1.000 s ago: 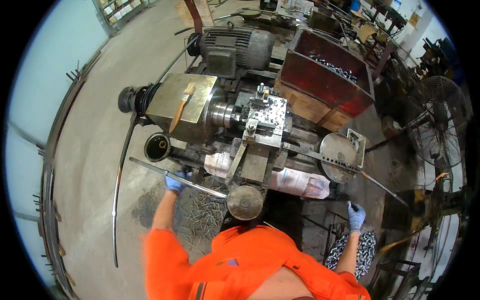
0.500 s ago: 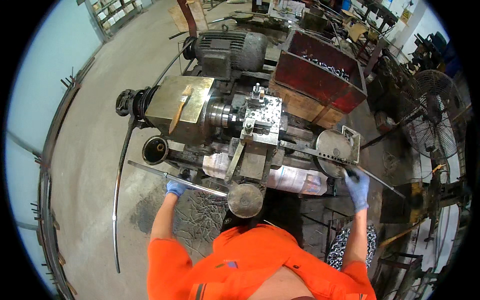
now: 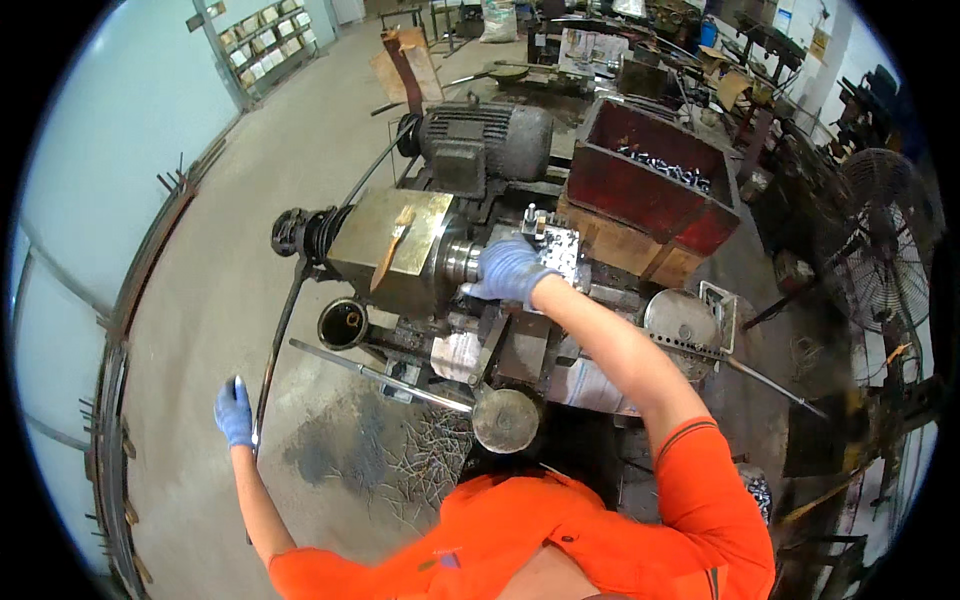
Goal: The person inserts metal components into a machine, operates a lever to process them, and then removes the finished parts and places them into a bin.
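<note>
My right hand, in a blue-grey glove, reaches across the machine between the shiny spindle end and the metal tool block. Its fingers are bent over, and whatever lies under them is hidden. Far to the left, my gloved left hand hangs over the floor with fingers pointing up. It is beside a long dark rod slanting down from the machine; whether they touch is unclear. A long steel lever ends near a round metal disc in front of me.
A brush lies on the brass-coloured cover. Behind are a motor and a red bin of small metal parts. A round handwheel and perforated bar sit right, near a fan. Metal scraps litter the floor.
My right hand has left the perforated bar's end and come over to the spindle. My left hand has moved left, away from the steel lever. The view has shifted.
</note>
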The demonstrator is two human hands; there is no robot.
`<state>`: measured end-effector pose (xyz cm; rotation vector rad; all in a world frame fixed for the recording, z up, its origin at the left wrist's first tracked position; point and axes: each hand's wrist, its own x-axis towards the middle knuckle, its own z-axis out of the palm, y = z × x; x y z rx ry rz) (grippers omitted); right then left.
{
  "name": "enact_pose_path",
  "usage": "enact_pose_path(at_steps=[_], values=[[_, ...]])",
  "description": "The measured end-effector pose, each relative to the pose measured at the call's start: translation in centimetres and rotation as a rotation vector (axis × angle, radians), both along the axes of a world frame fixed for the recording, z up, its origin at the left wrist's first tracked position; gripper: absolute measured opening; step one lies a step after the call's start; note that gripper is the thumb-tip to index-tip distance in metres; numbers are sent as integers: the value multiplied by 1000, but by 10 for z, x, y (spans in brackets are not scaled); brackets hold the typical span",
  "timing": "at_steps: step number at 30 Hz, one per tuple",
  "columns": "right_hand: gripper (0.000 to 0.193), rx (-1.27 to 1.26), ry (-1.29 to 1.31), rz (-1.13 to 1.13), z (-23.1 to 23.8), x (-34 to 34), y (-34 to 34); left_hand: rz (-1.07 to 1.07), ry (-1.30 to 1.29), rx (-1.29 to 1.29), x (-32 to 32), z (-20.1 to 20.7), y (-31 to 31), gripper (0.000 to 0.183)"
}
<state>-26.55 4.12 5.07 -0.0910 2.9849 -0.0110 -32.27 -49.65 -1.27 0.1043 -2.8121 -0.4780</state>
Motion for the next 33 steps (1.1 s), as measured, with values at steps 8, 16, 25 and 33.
enact_pose_path(at_steps=[8, 16, 25, 33], values=[[51, -93, 48, -52, -8, -6, 3, 225, -228, 171, 66, -55, 56, 60], [51, -166, 159, -76, -15, 3, 4, 48, -381, 264, 67, -49, 75, 35], [65, -118, 300, -370, 61, 52, 77, -274, -520, 766, 22, -66, 49, 27], [55, 45, 994, -539, 76, 117, 172, -375, -594, 815, -11, -91, 31, 28]])
